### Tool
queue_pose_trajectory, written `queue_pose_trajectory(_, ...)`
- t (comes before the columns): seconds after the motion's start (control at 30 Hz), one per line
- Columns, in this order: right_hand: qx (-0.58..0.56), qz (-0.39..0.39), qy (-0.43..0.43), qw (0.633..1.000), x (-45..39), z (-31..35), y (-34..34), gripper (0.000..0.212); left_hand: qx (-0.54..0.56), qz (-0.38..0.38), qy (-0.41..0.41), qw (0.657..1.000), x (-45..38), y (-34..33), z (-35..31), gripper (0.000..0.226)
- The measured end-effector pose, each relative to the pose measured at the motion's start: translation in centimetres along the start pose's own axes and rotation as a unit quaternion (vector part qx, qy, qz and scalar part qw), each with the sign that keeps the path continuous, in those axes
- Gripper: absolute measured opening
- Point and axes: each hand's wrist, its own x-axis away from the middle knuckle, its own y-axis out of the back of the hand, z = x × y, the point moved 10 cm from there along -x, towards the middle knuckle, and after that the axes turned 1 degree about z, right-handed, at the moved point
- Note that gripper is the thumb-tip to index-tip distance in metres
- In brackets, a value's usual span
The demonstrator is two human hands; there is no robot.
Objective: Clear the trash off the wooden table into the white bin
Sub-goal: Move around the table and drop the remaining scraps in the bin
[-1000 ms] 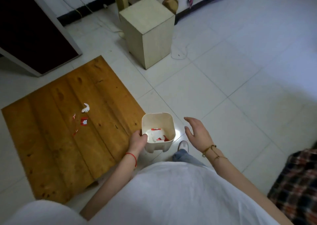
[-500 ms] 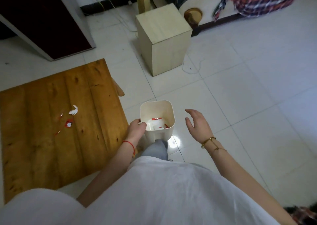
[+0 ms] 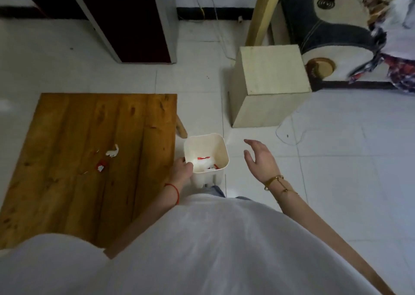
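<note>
While you are standing over the white tiled floor (image 3: 336,160), your left hand (image 3: 182,170) is gripping the near left rim of the white bin (image 3: 206,154), with a red string (image 3: 174,191) circling that wrist. You are holding the bin just beside the right edge of the wooden surface (image 3: 78,160), close to its visible leg (image 3: 181,127). Red and white scraps (image 3: 205,163) are lying inside the bin. Your right hand (image 3: 260,160) is hovering to the right of the bin, fingers spread and loose, holding nothing and not touching it; gold bracelets (image 3: 275,182) are sitting on that wrist. More trash is lying on the surface, left of the bin: a white scrap of paper (image 3: 113,151), a red and white piece (image 3: 101,166) nearer to you, and a few tiny red bits around them. A pale wooden box (image 3: 269,85) is standing on the floor beyond the bin. Your white shirt (image 3: 202,249) is filling the bottom of the view.
</note>
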Motion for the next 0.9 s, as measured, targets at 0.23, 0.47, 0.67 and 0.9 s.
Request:
queue_pose_trajectory(0.23, 0.034, 0.095, 0.111, 0.989, -10.8, 6.2, -1.1, 0.039, 0.079, -0.067, 0.062, 0.993, -2.5, 3.1, -1.2, 0.035)
queue_pose_trajectory(0.47, 0.089, 0.215, 0.243, 0.942, -17.7, 12.8, -5.1, 0.041, 0.202, -0.163, 0.126, 0.957, -2.5, 3.9, 0.7, 0.031)
queue_pose_trajectory(0.67, 0.109, 0.3, 0.36, 0.876, -21.5, 17.5, -8.4, 0.037, 0.338, -0.243, 0.208, 0.885, -2.4, 2.1, 2.3, 0.029)
queue_pose_trajectory(0.9, 0.135, 0.376, 0.445, 0.801, -23.0, 22.1, -14.3, 0.037, 0.427, -0.293, 0.268, 0.812, -2.7, -0.1, 4.9, 0.045)
